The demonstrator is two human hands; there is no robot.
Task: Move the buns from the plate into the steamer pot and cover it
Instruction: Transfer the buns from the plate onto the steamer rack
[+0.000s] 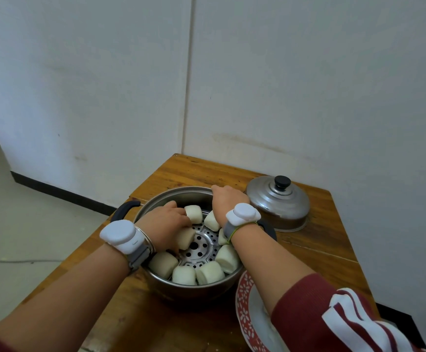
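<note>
The lid (pixel 278 203) sits on the desk (pixel 176 171) right of the pot (pixel 181 194). Left hand (pixel 166 222) grips a bun (pixel 185 238), seemingly tilted; right hand (pixel 228 199) clasps the rim.

White buns (pixel 208 272) ring the perforated rack inside the open steel steamer pot (pixel 181 193). The domed metal lid (pixel 278 203) sits beside it; the red-patterned plate (pixel 243 308) lies just beside the pot's near rim.
</note>
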